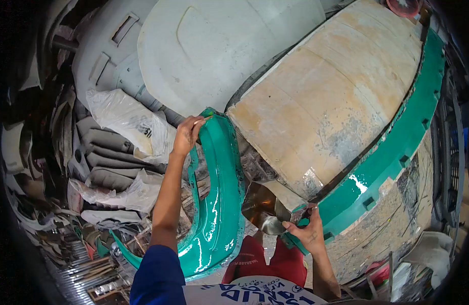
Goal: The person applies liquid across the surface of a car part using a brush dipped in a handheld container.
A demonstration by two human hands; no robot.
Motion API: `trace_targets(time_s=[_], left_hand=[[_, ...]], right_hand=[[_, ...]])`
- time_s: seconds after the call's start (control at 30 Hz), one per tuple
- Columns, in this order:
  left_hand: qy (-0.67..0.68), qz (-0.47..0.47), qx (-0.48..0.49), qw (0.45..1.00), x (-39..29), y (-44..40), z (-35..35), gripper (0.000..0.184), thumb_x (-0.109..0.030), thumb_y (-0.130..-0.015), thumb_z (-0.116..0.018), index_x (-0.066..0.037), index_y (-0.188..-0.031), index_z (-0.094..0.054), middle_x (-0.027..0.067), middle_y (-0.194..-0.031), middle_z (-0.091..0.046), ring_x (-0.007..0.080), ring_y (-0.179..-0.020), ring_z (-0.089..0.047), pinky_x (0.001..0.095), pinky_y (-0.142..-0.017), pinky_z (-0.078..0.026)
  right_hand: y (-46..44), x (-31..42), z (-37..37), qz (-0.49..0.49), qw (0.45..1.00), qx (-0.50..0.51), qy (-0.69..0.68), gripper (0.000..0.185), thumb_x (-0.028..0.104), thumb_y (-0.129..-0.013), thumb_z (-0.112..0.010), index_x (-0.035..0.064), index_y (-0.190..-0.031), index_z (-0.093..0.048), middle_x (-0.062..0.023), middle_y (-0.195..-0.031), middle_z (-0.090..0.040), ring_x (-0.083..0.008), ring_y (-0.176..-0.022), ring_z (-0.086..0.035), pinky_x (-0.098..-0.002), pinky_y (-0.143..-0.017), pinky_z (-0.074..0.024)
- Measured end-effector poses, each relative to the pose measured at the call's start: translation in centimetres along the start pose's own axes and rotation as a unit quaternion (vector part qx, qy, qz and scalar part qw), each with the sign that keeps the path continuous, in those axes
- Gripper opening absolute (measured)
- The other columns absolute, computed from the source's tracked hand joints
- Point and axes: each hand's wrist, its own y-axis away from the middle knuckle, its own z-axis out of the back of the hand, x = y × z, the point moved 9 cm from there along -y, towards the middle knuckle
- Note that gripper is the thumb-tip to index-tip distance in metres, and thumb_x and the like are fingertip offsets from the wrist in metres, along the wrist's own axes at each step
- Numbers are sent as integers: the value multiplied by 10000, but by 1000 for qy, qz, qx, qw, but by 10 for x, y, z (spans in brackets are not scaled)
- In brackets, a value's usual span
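Shirt [204, 295] bears lettering [239, 296]; left hand [186, 135] grips green panel [222, 173].

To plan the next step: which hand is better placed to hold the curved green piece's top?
Likely the left hand: its fingers are at the top of the curved green piece; the right hand is apart, by the metal container.

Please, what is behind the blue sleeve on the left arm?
The green curved part shows right of the blue sleeve, a thin green strip left of it. Whether they join behind it is hidden.
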Motion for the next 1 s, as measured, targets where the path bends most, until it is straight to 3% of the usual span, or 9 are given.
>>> trace_targets(time_s=[0.1,0.17,0.23,0.3,0.43,0.53,0.6,0.8,1.0], left_hand=[[5,-38,44,998,-3,8,-16,196,-30,-901,-618,25,-1087,-648,178,-948,-650,333,-806,-646,377,-698,-524],[-159,-149,78,973,-12,14,-35,277,-46,-867,-626,13,-1138,-625,156,-1012,-639,322,-855,-631,407,-733,-519],[-192,-171,123,959,-3,20,-45,323,-74,-853,-606,-16,-1170,-618,123,-1014,-629,319,-902,-598,450,-780,-499],[-342,-229,165,896,2,36,-54,329,-87,-864,-583,-44,-1189,-620,116,-986,-619,314,-919,-578,473,-806,-481],[-362,-261,193,874,0,48,-40,346,-107,-873,-578,-61,-1215,-610,119,-1009,-614,301,-958,-566,495,-827,-466],[-289,-183,135,930,-19,33,-33,281,-133,-898,-596,-35,-1157,-645,147,-958,-632,297,-875,-596,457,-779,-486],[-54,-23,29,998,5,19,-29,219,-158,-925,-612,-2,-1062,-681,169,-865,-641,312,-762,-615,414,-703,-499],[-82,1,-105,991,28,20,-23,190,-132,-921,-626,29,-1001,-689,178,-810,-636,316,-707,-616,399,-645,-491],[-101,-50,-126,986,-3,34,-9,184,-111,-904,-637,34,-1011,-677,178,-837,-635,318,-742,-610,406,-670,-493]], right_hand=[[12,2,-4,15,1000,2,17,688,278,-639,-885,-33,-1101,-482,-112,-947,-574,-202,-865,-539,-333,-786,-472],[19,1,-8,34,999,-6,-9,688,267,-637,-885,-26,-1099,-468,-106,-928,-568,-189,-843,-530,-328,-772,-469],[27,0,-11,15,1000,-11,-25,691,261,-636,-885,-23,-1102,-461,-105,-924,-566,-184,-839,-529,-326,-771,-469],[37,-7,-13,-7,999,-16,-41,695,256,-635,-886,-20,-1106,-455,-103,-920,-565,-179,-835,-527,-323,-771,-468],[51,-17,-25,-14,999,-11,-47,658,206,-644,-878,-7,-1100,-454,-97,-931,-563,-175,-860,-530,-320,-787,-467],[59,-20,-33,-23,997,-6,-79,639,170,-648,-872,-2,-1105,-459,-97,-951,-574,-175,-880,-543,-321,-789,-472],[64,-21,-36,-22,996,-5,-84,635,153,-649,-870,0,-1110,-460,-98,-963,-581,-174,-891,-550,-320,-786,-475],[79,-34,-42,-56,990,6,-132,643,147,-649,-865,-7,-1131,-468,-124,-1005,-604,-185,-937,-574,-320,-829,-482],[87,-35,-35,-31,997,-6,-76,670,132,-634,-871,-31,-1138,-461,-128,-997,-615,-187,-942,-587,-322,-829,-494]])
